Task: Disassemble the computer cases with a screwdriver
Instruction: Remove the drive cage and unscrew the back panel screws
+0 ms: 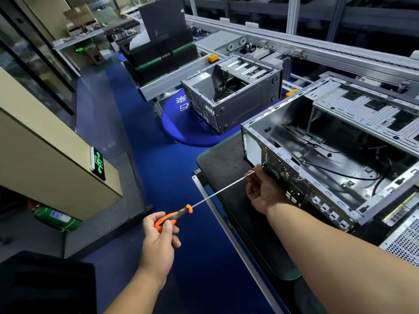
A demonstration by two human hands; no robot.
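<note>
Left hand (pixel 158 232), lower centre: fingers and thumb wrapped round the orange-and-black handle of one long-shafted screwdriver (pixel 181 214). Right hand (pixel 263 189), centre right: fingers curled at the shaft's tip beside the rear fan grille; tip hidden, exact hold unclear. Computer cases, two, both opened: near case (pixel 328 155) on black mat (pixel 224 159), cut off at right; far case (pixel 231 96), upper centre, on blue round stand (pixel 181 125) with partly hidden white characters. Green-lit sign (pixel 98 163), left, unreadable.

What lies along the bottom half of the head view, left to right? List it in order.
Green fire extinguisher → left hand gripping the screwdriver handle → right hand guiding its shaft → near computer case.
</note>
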